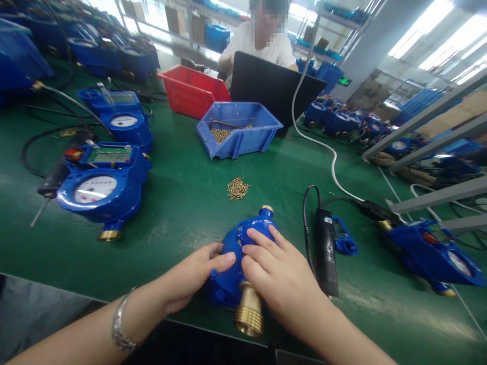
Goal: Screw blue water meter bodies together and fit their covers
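Note:
A blue water meter [232,276] with threaded brass pipe ends lies at the table's front edge, its dial out of sight. My left hand [198,274] grips its left side, thumb over the top and the other fingers partly hidden. Across the top and right side of the meter lies my right hand [279,268], with its fingers curved over the blue casing. Just beyond the meter is a small heap of brass-coloured screws [238,188]. A black electric screwdriver [326,253] rests to the right of my right hand, beside a blue plastic cover [344,237].
At left stand water meters [102,192] with open electronics, near another screwdriver [57,175]. A blue bin [247,139] of screws and a red bin [194,91] stand ahead. Another meter [433,253] and a metal frame [437,197] are at right. A person [243,45] sits opposite behind a black panel.

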A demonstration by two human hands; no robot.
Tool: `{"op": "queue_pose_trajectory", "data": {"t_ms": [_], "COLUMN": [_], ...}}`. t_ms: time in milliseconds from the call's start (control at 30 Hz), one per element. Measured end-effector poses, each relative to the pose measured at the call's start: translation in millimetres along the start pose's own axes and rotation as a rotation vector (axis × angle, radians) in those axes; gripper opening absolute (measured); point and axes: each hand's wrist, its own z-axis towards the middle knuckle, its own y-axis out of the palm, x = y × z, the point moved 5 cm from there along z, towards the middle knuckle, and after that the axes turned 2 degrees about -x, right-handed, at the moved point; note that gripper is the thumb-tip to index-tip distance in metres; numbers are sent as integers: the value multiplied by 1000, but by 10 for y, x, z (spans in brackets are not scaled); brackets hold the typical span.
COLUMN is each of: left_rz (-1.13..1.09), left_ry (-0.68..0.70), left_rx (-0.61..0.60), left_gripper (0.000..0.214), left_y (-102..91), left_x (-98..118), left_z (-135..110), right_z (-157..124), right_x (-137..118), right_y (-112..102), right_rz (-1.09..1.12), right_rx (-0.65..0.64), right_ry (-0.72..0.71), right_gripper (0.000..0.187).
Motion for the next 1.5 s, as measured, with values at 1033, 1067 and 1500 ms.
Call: {"op": "queue_pose_trajectory", "data": {"t_ms": [1033, 1067, 1500], "left_rz": [-328, -327, -357], "left_ry": [110, 115, 107], "left_rx": [53, 53, 27], "left_gripper": [29, 29, 24], "left_y": [-336, -334, -282], "left_x": [-42, -38, 16], "left_z": [-94, -96, -89], "right_z": [897, 918, 400], "right_x": [1324, 1321, 1688], "right_y": [1129, 1137, 1142], "right_rz": [184, 203, 1013], "right_rx": [-485, -478, -29], "right_ry": [652, 668, 1028], "right_gripper": [27, 29, 23]}}
